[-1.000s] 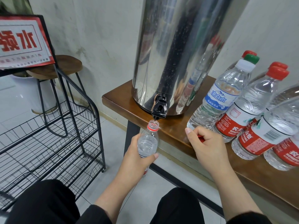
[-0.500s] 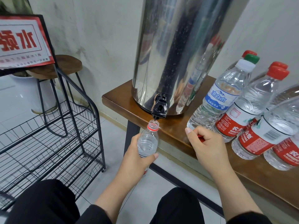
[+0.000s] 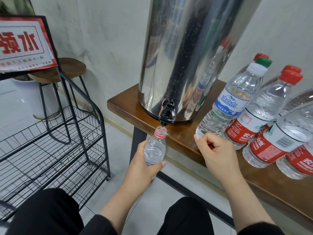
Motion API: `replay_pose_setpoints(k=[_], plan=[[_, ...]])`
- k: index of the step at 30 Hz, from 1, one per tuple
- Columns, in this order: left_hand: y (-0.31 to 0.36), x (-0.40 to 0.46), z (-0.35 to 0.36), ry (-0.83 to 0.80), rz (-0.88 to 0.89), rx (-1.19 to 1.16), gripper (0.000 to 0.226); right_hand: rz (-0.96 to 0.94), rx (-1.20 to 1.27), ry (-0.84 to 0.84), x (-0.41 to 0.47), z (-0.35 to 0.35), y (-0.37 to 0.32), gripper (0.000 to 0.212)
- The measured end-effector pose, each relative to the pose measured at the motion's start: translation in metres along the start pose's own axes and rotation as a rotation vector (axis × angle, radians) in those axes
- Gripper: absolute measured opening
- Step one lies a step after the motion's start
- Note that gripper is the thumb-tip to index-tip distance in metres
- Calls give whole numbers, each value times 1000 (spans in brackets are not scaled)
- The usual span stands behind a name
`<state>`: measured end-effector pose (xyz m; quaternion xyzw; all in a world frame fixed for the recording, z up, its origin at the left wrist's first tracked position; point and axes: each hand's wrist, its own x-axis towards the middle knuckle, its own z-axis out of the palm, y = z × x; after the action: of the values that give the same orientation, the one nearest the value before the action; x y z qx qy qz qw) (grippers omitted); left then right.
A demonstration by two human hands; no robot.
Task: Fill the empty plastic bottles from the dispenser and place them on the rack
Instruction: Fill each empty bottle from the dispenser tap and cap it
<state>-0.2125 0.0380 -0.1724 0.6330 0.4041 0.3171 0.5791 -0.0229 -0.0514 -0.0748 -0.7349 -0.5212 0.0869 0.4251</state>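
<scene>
Left hand (image 3: 142, 168) grips clear ribbed bottle (image 3: 155, 148) under black tap (image 3: 167, 114) of steel dispenser (image 3: 186, 56); right hand (image 3: 218, 153), at 3 o'clock, pinches red cap (image 3: 210, 145).

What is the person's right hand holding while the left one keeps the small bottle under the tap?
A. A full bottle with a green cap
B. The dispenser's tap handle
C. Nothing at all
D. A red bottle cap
D: the right hand rests at the table edge, fingers curled round a small red cap, while the left hand holds the open bottle under the tap.
</scene>
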Motion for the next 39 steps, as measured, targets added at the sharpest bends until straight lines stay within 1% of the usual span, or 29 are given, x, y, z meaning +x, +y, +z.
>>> replay_pose_setpoints(k=[26, 39], plan=[[0, 1, 1, 8, -12, -11, 70, 6, -12, 0, 1, 0, 2, 39], [0, 0, 1, 1, -5, -27, 70, 1, -6, 6, 0, 0, -1, 43]])
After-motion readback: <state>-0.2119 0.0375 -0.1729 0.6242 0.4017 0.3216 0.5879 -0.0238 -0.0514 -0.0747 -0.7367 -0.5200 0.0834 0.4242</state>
